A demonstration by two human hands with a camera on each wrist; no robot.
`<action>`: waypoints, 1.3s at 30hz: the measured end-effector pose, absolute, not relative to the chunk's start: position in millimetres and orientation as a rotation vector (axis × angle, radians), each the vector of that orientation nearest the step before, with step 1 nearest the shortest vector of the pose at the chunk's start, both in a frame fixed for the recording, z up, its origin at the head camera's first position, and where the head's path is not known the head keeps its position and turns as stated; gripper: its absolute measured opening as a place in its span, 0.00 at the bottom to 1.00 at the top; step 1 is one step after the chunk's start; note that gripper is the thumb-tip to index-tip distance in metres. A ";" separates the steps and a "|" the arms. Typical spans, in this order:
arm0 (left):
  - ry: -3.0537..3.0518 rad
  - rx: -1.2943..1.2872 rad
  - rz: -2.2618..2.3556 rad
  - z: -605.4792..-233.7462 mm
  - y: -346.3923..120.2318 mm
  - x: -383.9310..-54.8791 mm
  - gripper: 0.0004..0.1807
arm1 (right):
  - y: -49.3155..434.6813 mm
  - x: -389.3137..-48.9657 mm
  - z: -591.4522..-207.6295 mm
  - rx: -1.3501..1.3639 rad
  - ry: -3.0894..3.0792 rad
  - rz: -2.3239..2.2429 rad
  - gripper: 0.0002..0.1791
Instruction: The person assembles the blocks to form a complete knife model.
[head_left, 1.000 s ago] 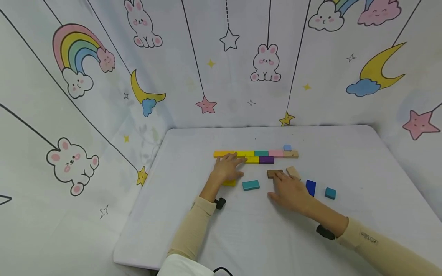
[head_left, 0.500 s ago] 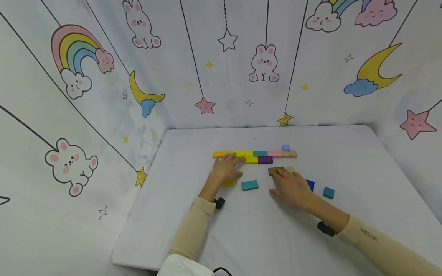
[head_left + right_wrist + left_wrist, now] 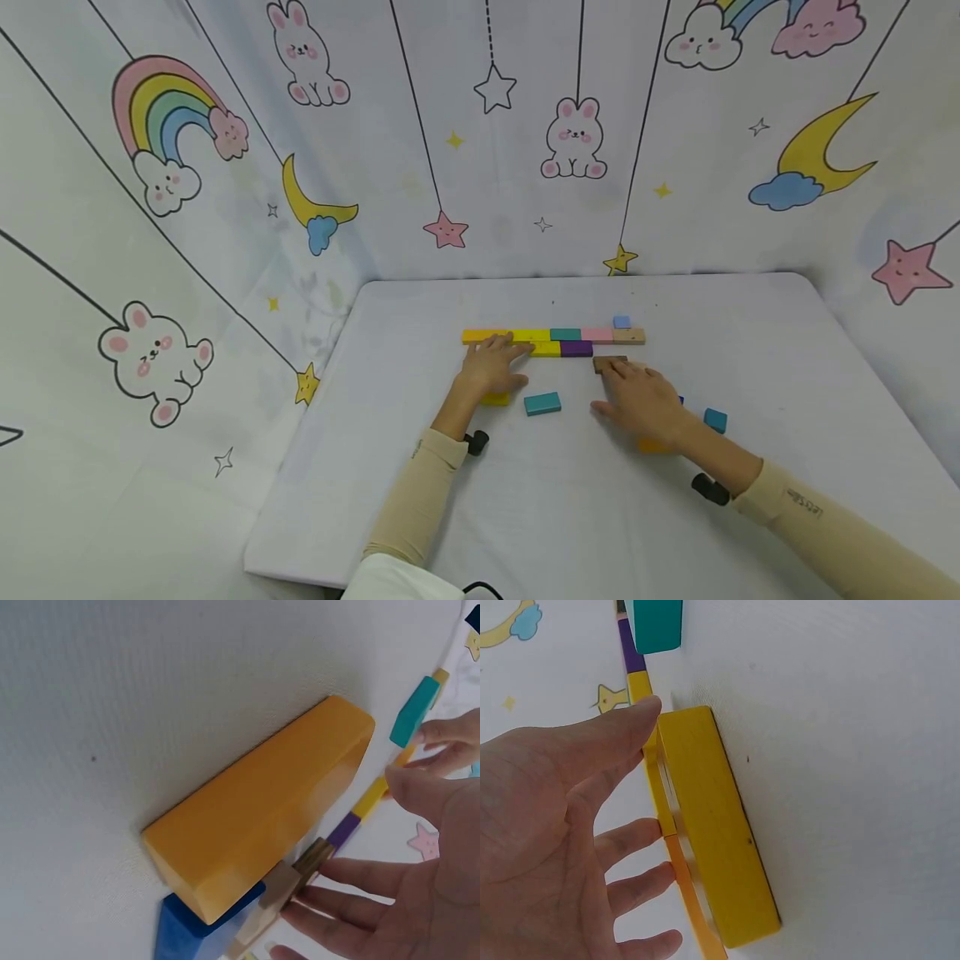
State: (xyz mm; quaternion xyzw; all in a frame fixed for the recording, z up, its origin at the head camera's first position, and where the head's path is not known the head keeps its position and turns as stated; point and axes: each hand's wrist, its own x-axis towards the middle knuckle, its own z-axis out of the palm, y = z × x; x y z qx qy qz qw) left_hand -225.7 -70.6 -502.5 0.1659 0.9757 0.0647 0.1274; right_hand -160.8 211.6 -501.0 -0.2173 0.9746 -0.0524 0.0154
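Note:
My left hand (image 3: 492,367) rests its fingers at the left end of a two-row line of blocks. In the left wrist view the fingertips touch a yellow block and an orange block (image 3: 691,900), with the thumb apart. A loose yellow block (image 3: 716,825) lies just on the near side. My right hand (image 3: 641,404) has its fingertips on a dark brown wooden block (image 3: 606,364), fingers extended and thumb free. Beyond that brown block, the purple block (image 3: 576,349) ends the front row. A pale wooden block (image 3: 262,907) lies under the right fingers, mostly hidden from the head view.
Between the hands lies a teal block (image 3: 542,404). Below the right wrist sits an orange block (image 3: 262,802), beside a dark blue block (image 3: 180,930). A small blue-teal block (image 3: 716,420) is farther right. Behind the back row stands a light blue block (image 3: 621,322).
My right hand has slid the brown block to the right and away from me, closer to the rows. The orange block now shows under the right wrist. My left hand stays put.

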 end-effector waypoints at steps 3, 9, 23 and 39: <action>2.838 0.487 0.196 -502.3 -71.2 -225.4 0.35 | 214.1 -163.3 -502.2 -0.679 3.033 -0.159 0.40; 2.836 0.496 0.190 -501.0 -71.4 -224.3 0.35 | 217.9 -168.2 -499.4 -0.630 3.017 -0.199 0.41; 2.841 0.509 0.198 -498.3 -73.5 -222.1 0.35 | 220.8 -182.0 -500.9 -0.645 3.003 -0.188 0.41; 2.855 0.525 0.169 -499.3 -73.4 -222.9 0.35 | 217.0 -192.9 -508.1 -0.623 3.027 -0.222 0.39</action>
